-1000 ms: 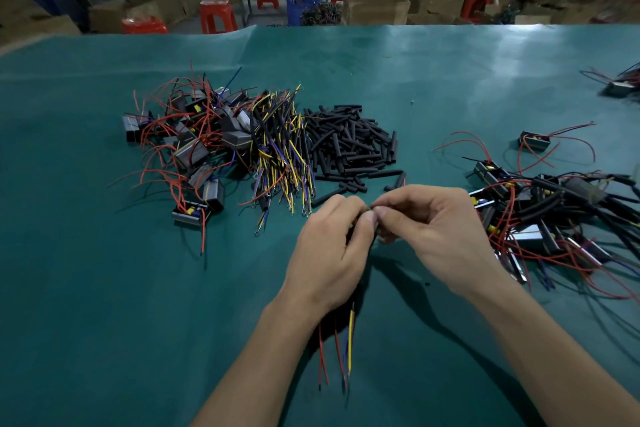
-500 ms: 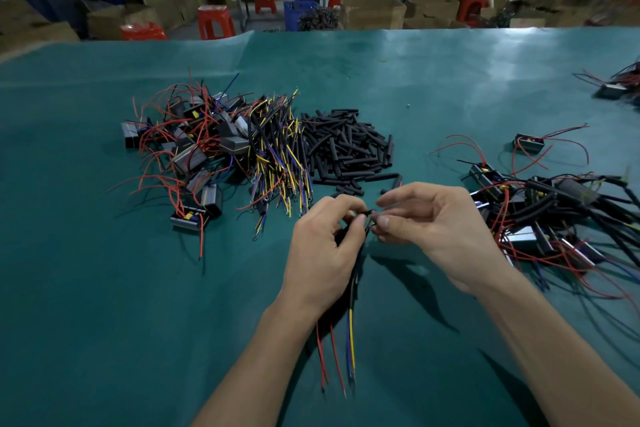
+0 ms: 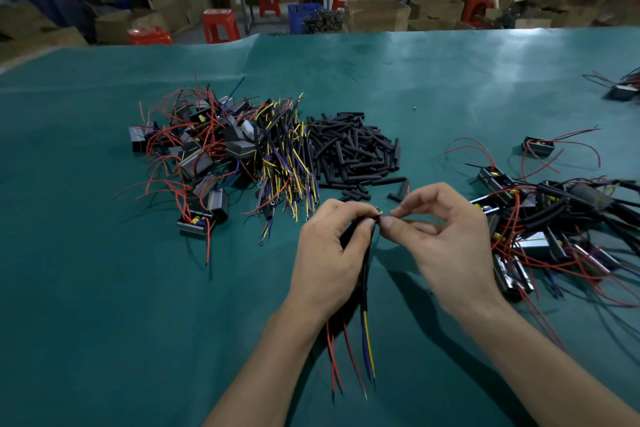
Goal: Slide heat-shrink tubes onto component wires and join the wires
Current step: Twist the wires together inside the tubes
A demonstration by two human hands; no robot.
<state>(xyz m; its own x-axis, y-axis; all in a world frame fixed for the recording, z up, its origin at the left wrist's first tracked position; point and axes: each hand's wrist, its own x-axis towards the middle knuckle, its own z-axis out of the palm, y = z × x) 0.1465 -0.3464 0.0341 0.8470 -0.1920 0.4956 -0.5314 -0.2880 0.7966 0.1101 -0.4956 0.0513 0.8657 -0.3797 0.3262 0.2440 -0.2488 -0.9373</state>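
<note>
My left hand [image 3: 332, 253] grips a bundle of wires [image 3: 365, 305] in a black heat-shrink sleeve; red, blue and yellow ends hang below the wrist. My right hand [image 3: 440, 236] pinches the bundle's top end between thumb and forefinger, right beside the left fingertips. A pile of black heat-shrink tubes [image 3: 353, 152] lies just beyond the hands. To its left sit sleeved yellow and blue wires [image 3: 287, 163] and black box components with red leads [image 3: 194, 152].
A heap of joined components [image 3: 554, 229] lies at the right, close to my right hand. One loose component [image 3: 538, 146] sits behind it, another [image 3: 623, 90] at the far right edge. The green table [image 3: 104, 288] ends at boxes, red stools and a seated person behind.
The hands have parted slightly at the fingertips and lifted a little. The right hand's fingers have spread, and the bundle hangs straighter below the left hand.
</note>
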